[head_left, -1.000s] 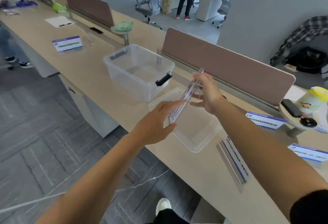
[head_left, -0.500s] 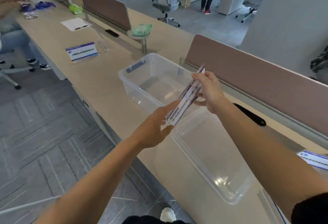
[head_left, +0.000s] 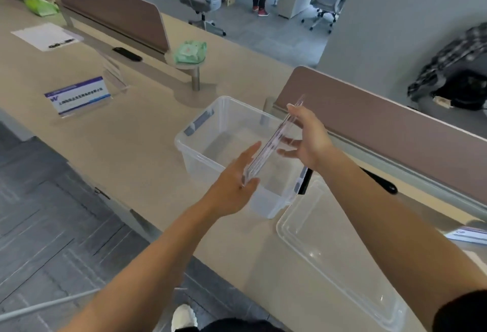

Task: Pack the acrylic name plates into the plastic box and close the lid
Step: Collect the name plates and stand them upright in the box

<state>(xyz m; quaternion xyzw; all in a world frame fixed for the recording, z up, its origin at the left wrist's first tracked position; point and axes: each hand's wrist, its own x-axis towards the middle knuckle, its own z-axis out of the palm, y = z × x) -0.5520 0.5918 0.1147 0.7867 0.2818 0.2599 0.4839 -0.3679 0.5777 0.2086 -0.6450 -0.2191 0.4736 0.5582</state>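
**Name plates hanging over the open box**

I am watching the name plates (head_left: 274, 144) being held edge-up and tilted, directly above the box (head_left: 184, 144). The low end is sitting over the box's near wall and the high end is pointing at its far right corner.

The risk I am weighing is a slip. The plates are clear, smooth and seemingly stacked, so if either end is let go early they could fan apart and clatter in on their corners. Coming down at this slant, the low end might also be catching the box's near rim and nudging the light box along the desk (head_left: 131, 147). The lid (head_left: 337, 252) is lying flat just right of the box and touching its corner, so a wide elbow could be knocking it.

The left hand (head_left: 232, 187) is pinching the low end, with its fingers lying nearly straight along one face and the thumb pressing the other. The right hand (head_left: 308, 139) is gripping the high end, with its forefinger running up the top edge and its other fingers spread loosely. Neither hand is wrapping fully round.

A standing name plate (head_left: 79, 96) is waiting well left of the box.
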